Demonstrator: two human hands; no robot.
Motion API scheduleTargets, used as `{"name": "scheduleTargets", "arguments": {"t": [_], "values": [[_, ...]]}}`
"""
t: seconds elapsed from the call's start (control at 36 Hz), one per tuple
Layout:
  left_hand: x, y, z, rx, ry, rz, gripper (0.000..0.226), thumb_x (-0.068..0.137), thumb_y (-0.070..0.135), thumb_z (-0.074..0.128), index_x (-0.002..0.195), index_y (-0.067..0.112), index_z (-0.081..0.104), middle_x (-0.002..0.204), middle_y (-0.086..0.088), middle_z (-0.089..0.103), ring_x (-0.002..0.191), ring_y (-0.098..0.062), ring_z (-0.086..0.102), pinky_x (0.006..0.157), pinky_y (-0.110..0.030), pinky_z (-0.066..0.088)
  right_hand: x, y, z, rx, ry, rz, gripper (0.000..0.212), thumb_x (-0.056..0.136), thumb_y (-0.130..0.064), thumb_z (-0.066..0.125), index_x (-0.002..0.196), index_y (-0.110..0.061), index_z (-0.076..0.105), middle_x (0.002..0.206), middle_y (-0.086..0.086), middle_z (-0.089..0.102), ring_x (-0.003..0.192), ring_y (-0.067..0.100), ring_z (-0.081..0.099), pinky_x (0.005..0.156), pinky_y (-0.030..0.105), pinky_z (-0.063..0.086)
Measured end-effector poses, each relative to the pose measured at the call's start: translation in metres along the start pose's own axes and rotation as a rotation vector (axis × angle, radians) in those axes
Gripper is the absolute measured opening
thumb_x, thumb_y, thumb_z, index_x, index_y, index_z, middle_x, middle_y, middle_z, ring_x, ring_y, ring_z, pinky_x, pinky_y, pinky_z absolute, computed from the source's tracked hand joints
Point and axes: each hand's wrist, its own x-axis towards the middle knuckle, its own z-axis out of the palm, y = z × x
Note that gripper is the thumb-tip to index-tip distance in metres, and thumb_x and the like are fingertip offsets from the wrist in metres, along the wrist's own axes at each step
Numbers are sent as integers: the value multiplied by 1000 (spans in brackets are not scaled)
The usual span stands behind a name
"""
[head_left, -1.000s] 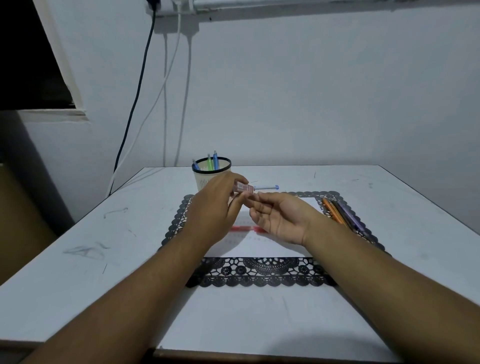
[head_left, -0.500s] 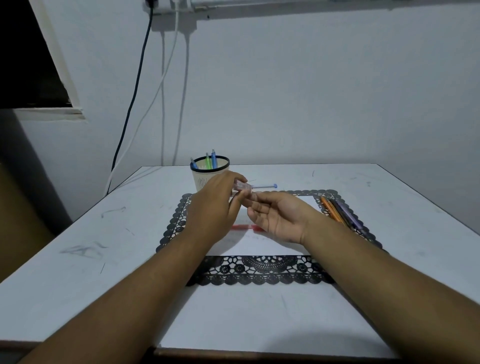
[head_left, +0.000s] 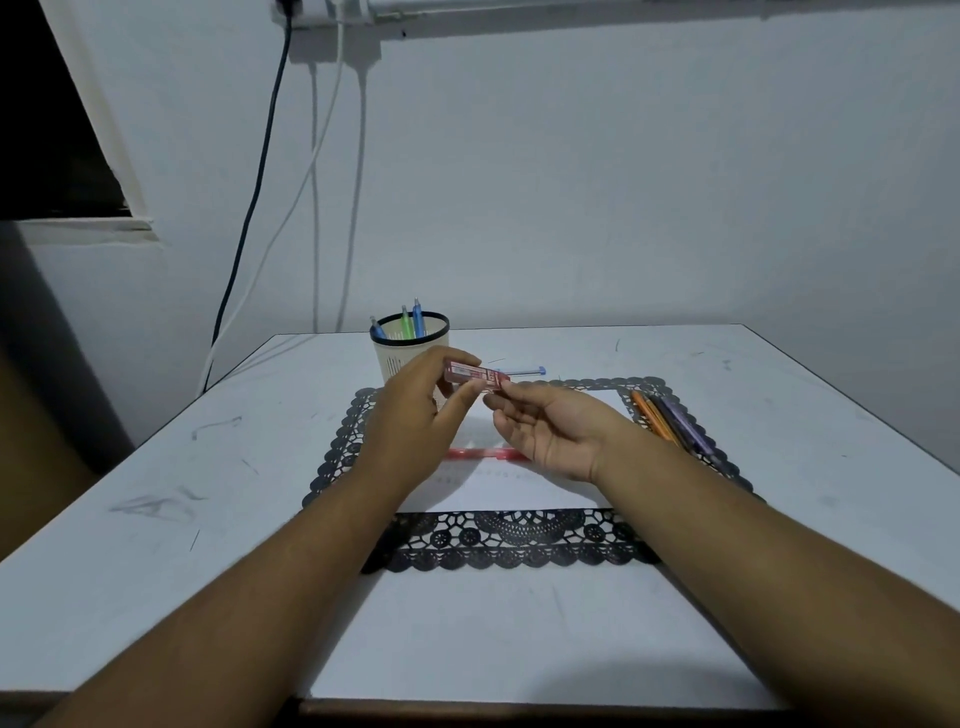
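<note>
My left hand (head_left: 415, 415) pinches a small red see-through case (head_left: 475, 374) between thumb and fingers, level above the paper. Palm up, my right hand (head_left: 550, 434) has its curled fingertips at the case's right end and pinches it there. Under the hands a red pen (head_left: 483, 454) lies on a white sheet of paper (head_left: 519, 488). A clear pen with a blue end (head_left: 522, 371) lies on the table just behind the case.
The paper rests on a black lace mat (head_left: 514, 540) on the white table (head_left: 171, 519). A white pen cup (head_left: 400, 358) with three pens stands at the back left. Several pens (head_left: 670, 423) lie along the mat's right edge. Cables hang down the wall behind.
The red case shows more fully between my left fingers than before. Both hands have stayed nearly in place over the paper.
</note>
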Motion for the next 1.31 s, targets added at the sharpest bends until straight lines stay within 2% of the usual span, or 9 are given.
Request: {"name": "scheduleTargets", "arguments": {"t": [0.11,0.28,0.47,0.64,0.75,0.86,1.0,1.14,1.31], "values": [[0,-5,-4,-103,-31,-56,17,99,35,69,115,26,69,101,23,69,87,0,64,65,-16,48,-2,0,1,-7,26,-29,12,99,-3,65,94,5,71,75,16,74,54,16,70,52,24,61],[0,-5,-5,-155,-25,-125,16,99,34,70,113,27,69,103,22,70,91,-6,67,73,-37,57,-2,-2,2,-43,50,-77,8,96,-5,70,94,3,71,73,12,72,53,15,68,49,23,59],[-1,-1,-6,-207,-34,-160,14,98,33,70,109,40,67,105,23,71,95,-6,68,78,-48,60,0,-6,-3,-82,51,-127,9,97,-6,70,93,2,69,73,12,73,56,16,69,51,24,59],[0,-1,-7,-235,-20,-190,11,97,37,70,108,40,68,103,20,73,95,-10,70,81,-54,59,1,-9,-7,-227,22,-195,12,103,-10,64,102,2,66,76,11,74,59,15,70,53,25,59],[0,-3,-6,-229,-34,-190,10,98,31,72,106,38,69,101,20,72,89,-7,68,80,-51,60,2,-9,-8,-291,23,-238,16,104,-15,64,103,1,66,76,9,74,63,17,71,55,28,61],[2,-6,-5,-164,-48,-198,13,97,26,74,107,34,71,99,20,70,88,-5,63,76,-43,57,1,-10,-7,-396,102,-370,16,104,-18,64,100,-3,67,75,5,73,66,15,71,58,31,61],[2,-9,-4,-69,-69,-227,12,96,28,74,106,34,71,92,22,68,87,1,61,67,-22,44,-1,-11,-5,-508,197,-534,14,104,-20,65,98,-7,68,79,3,71,68,12,70,59,30,60],[2,-8,-4,-22,-98,-243,11,96,31,73,107,34,71,91,16,68,86,-5,62,69,-29,50,-1,-10,-3,-546,206,-597,10,102,-16,67,96,-9,70,87,7,72,71,14,69,59,31,61],[0,-8,-4,-31,-109,-237,8,96,33,72,104,35,70,90,15,69,85,-6,62,71,-32,51,-3,-9,-4,-534,140,-625,8,92,-4,75,88,-9,72,77,2,73,72,16,71,59,29,60]]}}
